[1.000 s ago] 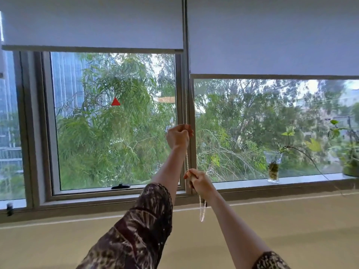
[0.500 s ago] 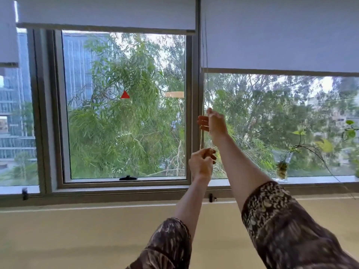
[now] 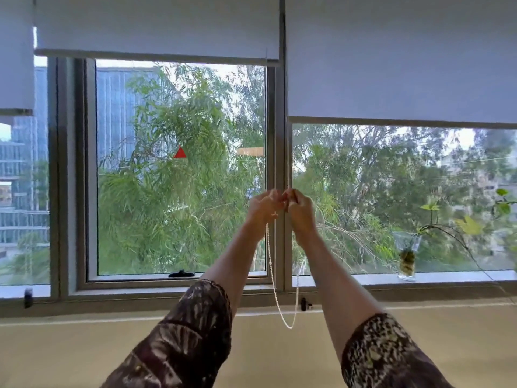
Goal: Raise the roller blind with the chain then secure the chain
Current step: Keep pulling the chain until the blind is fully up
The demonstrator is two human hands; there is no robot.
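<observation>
I count three roller blinds across the window: one far left (image 3: 15,51), the middle one (image 3: 156,23) drawn highest, and the right one (image 3: 400,57) hanging lower than the middle. One beaded chain (image 3: 275,289) hangs in a loop below my two hands, my left hand (image 3: 263,208) and my right hand (image 3: 300,210), and my two patterned sleeves, left (image 3: 193,331) and right (image 3: 383,354), fill the bottom of the view. On the glass I see one red triangle sticker (image 3: 180,153), on the sill one glass vase (image 3: 406,254) with a plant cutting, along the frame one black window handle (image 3: 181,273), and two small black clips, left (image 3: 28,296) and centre (image 3: 303,300).
</observation>
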